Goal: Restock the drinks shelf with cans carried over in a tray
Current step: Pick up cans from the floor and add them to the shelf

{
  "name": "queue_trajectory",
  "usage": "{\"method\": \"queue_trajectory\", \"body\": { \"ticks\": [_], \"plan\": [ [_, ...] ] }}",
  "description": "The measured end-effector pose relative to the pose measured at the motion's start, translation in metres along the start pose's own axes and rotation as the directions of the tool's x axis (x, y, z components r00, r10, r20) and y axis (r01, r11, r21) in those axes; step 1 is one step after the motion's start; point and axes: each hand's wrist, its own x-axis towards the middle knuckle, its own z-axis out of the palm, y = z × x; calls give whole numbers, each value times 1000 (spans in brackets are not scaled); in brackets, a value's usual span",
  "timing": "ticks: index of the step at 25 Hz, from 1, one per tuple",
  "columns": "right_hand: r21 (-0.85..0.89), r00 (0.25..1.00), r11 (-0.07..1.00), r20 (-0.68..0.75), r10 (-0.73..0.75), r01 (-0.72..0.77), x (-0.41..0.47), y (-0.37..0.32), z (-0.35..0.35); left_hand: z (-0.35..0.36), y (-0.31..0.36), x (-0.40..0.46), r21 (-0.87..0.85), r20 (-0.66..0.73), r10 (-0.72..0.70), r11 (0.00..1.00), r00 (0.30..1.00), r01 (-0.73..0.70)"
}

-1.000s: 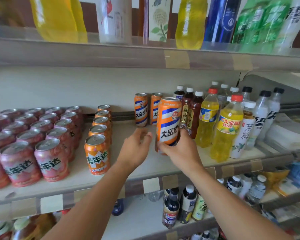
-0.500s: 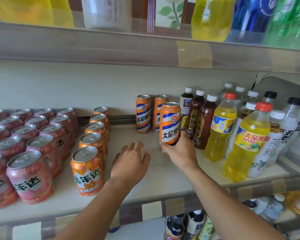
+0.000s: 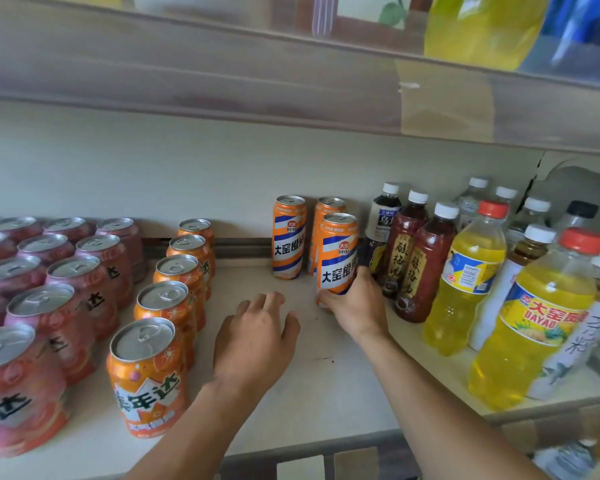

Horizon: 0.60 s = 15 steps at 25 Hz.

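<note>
Cans of orange drink are what I am shelving, and one tall orange, white and blue can [image 3: 338, 258] is in my right hand [image 3: 355, 306], which wraps around its lower part with the thumb across the front. That can stands upright on the shelf [image 3: 326, 375]; from this angle I cannot tell whether its base rests fully on the board or hangs just above it. Directly behind it stands a second tall can [image 3: 328, 211], mostly hidden, and beside that one, to the left, a third tall can [image 3: 289, 237] stands apart from my fingers. My left hand [image 3: 257, 344] holds nothing; it lies palm down over the bare middle of the shelf with the fingers loosely spread, between the tall cans and the short ones.

To the left, a row of short orange cans [image 3: 168, 306] runs from the front edge back to the wall, and further left are several rows of short pink cans [image 3: 56, 289]. Just to the right of the held can are dark tea bottles [image 3: 421, 268] with white caps, touching or nearly touching my knuckles. Beyond them stand yellow bottles [image 3: 530, 327] with red caps, then paler bottles further right. An upper shelf [image 3: 222, 71] runs overhead, blurred.
</note>
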Motion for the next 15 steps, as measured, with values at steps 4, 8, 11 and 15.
{"method": "queue_trajectory", "body": {
  "ticks": [4,8,11,15],
  "plan": [
    [18,1000,1000,2,-1,1,7,-3,8,1,-1,2,14,-5,1,1000,1000,-1],
    [40,1000,999,-2,-2,2,19,-1,11,2,-1,3,20,-34,22,1000,999,-21],
    [45,1000,999,-13,8,-8,23,1,15,5,-4,2,7,-42,23,1000,999,-23],
    [51,1000,999,-3,8,-7,23,3,16,7,-4,1,-6,-44,41,999,998,-41]
  ]
}}
